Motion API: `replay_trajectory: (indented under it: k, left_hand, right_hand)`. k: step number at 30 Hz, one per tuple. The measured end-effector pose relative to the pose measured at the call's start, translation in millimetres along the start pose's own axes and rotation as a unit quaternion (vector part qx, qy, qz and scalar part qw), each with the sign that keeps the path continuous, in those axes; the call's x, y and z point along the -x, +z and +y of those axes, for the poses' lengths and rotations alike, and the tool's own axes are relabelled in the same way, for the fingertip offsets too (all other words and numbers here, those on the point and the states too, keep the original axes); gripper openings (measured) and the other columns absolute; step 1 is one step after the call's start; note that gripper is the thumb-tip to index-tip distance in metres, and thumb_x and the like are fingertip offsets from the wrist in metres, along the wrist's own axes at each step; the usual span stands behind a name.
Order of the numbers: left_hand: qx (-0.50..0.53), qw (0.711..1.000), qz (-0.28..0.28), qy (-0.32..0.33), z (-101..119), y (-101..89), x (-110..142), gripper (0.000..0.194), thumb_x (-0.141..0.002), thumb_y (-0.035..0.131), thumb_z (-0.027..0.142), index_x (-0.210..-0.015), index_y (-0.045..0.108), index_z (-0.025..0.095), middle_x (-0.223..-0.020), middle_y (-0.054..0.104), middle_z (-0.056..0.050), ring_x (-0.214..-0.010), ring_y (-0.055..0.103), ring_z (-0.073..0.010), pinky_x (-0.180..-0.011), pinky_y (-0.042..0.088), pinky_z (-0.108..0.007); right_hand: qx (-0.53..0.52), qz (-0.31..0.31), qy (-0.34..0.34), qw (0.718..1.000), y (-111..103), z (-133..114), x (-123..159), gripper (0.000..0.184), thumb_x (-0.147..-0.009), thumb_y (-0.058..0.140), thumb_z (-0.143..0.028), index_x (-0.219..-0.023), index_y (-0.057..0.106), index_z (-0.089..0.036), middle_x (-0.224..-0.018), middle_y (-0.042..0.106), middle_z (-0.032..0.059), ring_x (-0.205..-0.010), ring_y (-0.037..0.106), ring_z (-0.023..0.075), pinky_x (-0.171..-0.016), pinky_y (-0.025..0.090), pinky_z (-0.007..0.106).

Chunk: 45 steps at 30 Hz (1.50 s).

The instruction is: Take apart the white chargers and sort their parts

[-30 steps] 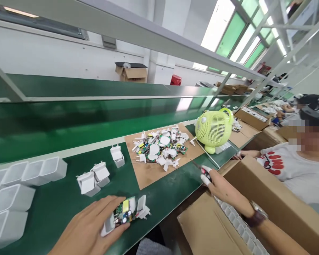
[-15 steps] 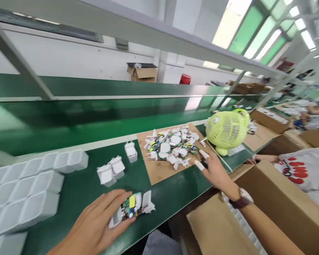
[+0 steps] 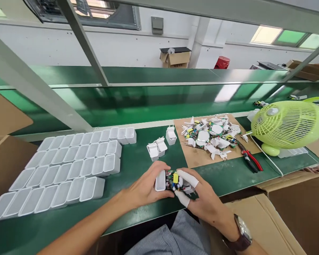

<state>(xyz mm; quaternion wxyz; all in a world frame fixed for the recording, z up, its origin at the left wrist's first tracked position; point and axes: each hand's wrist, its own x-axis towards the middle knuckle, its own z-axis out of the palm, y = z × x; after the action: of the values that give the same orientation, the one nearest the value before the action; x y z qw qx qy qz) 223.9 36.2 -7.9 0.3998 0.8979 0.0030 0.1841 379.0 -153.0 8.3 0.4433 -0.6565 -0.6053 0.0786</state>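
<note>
Both my hands meet over the green bench near its front edge. My left hand (image 3: 145, 186) grips a white charger shell (image 3: 160, 180). My right hand (image 3: 199, 200), with white finger cots on thumb and forefinger, pinches a green circuit board (image 3: 174, 179) with a yellow part that sits at the mouth of the shell. A watch is on my right wrist. Red-handled pliers (image 3: 248, 157) lie on the bench to the right, untouched.
Rows of empty white shells (image 3: 69, 170) cover the left of the bench. Three assembled white plug pieces (image 3: 159, 145) stand behind my hands. A pile of boards and plug parts (image 3: 210, 136) lies on brown card. A lime fan (image 3: 287, 124) stands right. Cardboard boxes (image 3: 295, 209) flank the front.
The view swung left. My right hand left the pliers on the bench and came back to join the left hand on the board and shell.
</note>
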Motion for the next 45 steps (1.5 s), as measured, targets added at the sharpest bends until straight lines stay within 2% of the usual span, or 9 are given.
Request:
replay_trajectory:
  k: [3, 6, 8, 11, 14, 19, 25, 35, 45]
  left_hand:
    - [0.075, 0.995, -0.025, -0.062, -8.9, 1.1, 5.4, 0.094, -0.077, 0.090, 0.049, -0.149, 0.033, 0.031, -0.128, 0.057, -0.010, -0.116, 0.062, -0.0271, -0.101, 0.056, -0.044]
    - [0.075, 0.990, -0.056, -0.108, -9.2, -1.9, 12.4, 0.118, -0.071, 0.094, 0.048, -0.159, 0.017, 0.034, -0.143, 0.049, -0.014, -0.133, 0.054, -0.0339, -0.109, 0.051, -0.052]
    - [0.063, 0.987, -0.066, -0.135, -6.6, -5.1, 17.0, 0.123, -0.071, 0.094, 0.044, -0.162, 0.012, 0.033, -0.146, 0.046, -0.016, -0.135, 0.052, -0.0355, -0.108, 0.052, -0.052]
    - [0.057, 0.985, -0.042, -0.157, -4.4, -6.4, 21.1, 0.106, -0.082, 0.085, 0.030, -0.162, 0.016, 0.031, -0.139, 0.054, -0.013, -0.124, 0.061, -0.0297, -0.105, 0.054, -0.047]
    - [0.059, 0.988, 0.000, -0.141, -6.1, -1.2, 20.8, 0.093, -0.088, 0.077, 0.021, -0.161, 0.020, 0.029, -0.134, 0.061, -0.011, -0.117, 0.066, -0.0252, -0.105, 0.054, -0.042]
    - [0.028, 0.996, 0.018, -0.081, -5.6, 6.3, 18.5, 0.091, -0.092, 0.071, 0.019, -0.164, 0.015, 0.027, -0.138, 0.063, -0.013, -0.124, 0.064, -0.0259, -0.110, 0.052, -0.044]
    - [0.012, 0.998, 0.012, -0.052, -2.9, 4.6, 20.8, 0.086, -0.097, 0.063, 0.017, -0.165, 0.012, 0.027, -0.142, 0.062, -0.014, -0.132, 0.058, -0.0267, -0.109, 0.053, -0.046]
    - [-0.003, 0.998, 0.000, -0.058, -5.3, 2.7, 27.6, 0.089, -0.098, 0.063, 0.017, -0.165, 0.006, 0.027, -0.145, 0.061, -0.015, -0.135, 0.055, -0.0281, -0.113, 0.050, -0.053]
    - [-0.010, 0.998, -0.003, -0.055, -6.7, 2.0, 26.6, 0.091, -0.098, 0.063, 0.017, -0.166, 0.004, 0.026, -0.144, 0.062, -0.017, -0.133, 0.058, -0.0297, -0.111, 0.051, -0.054]
  right_hand:
    - [0.023, 0.020, 0.043, 0.999, -2.6, 9.2, 7.2, 0.058, -0.096, 0.062, -0.017, -0.151, 0.047, -0.027, -0.139, 0.065, 0.0108, -0.123, 0.068, 0.0222, -0.101, 0.061, 0.032]
    - [0.011, 0.031, 0.092, 0.995, -4.7, 17.5, 17.8, 0.052, -0.097, 0.060, -0.018, -0.148, 0.050, -0.026, -0.141, 0.064, 0.0113, -0.126, 0.067, 0.0230, -0.096, 0.063, 0.030]
    - [-0.019, 0.031, 0.127, 0.991, -6.0, 21.4, 24.7, 0.051, -0.097, 0.061, -0.019, -0.147, 0.051, -0.026, -0.142, 0.062, 0.0122, -0.127, 0.067, 0.0239, -0.096, 0.063, 0.031]
    - [-0.085, 0.007, 0.162, 0.983, -9.5, 20.1, 29.8, 0.053, -0.098, 0.059, -0.019, -0.149, 0.048, -0.026, -0.145, 0.056, 0.0136, -0.123, 0.068, 0.0241, -0.101, 0.062, 0.036]
    - [-0.095, 0.004, 0.132, 0.987, -12.6, 8.9, 26.8, 0.054, -0.099, 0.056, -0.015, -0.150, 0.048, -0.028, -0.146, 0.055, 0.0140, -0.128, 0.065, 0.0257, -0.105, 0.060, 0.040]
    - [-0.012, -0.003, 0.042, 0.999, -6.5, -9.6, 20.4, 0.065, -0.097, 0.053, -0.007, -0.158, 0.040, -0.027, -0.146, 0.057, 0.0152, -0.133, 0.061, 0.0267, -0.102, 0.062, 0.040]
    - [0.095, -0.016, 0.001, 0.995, 4.6, -13.3, 21.1, 0.077, -0.096, 0.054, -0.005, -0.165, 0.025, -0.026, -0.143, 0.062, 0.0163, -0.125, 0.066, 0.0294, -0.097, 0.064, 0.048]
    - [0.125, -0.056, 0.013, 0.991, 7.3, -21.0, 8.7, 0.081, -0.095, 0.048, -0.006, -0.167, 0.016, -0.024, -0.126, 0.070, 0.0155, -0.105, 0.071, 0.0304, -0.086, 0.066, 0.048]
    - [0.121, -0.055, 0.019, 0.991, 8.9, -18.4, 4.5, 0.083, -0.095, 0.049, -0.006, -0.168, 0.014, -0.023, -0.125, 0.070, 0.0153, -0.103, 0.071, 0.0302, -0.086, 0.065, 0.048]
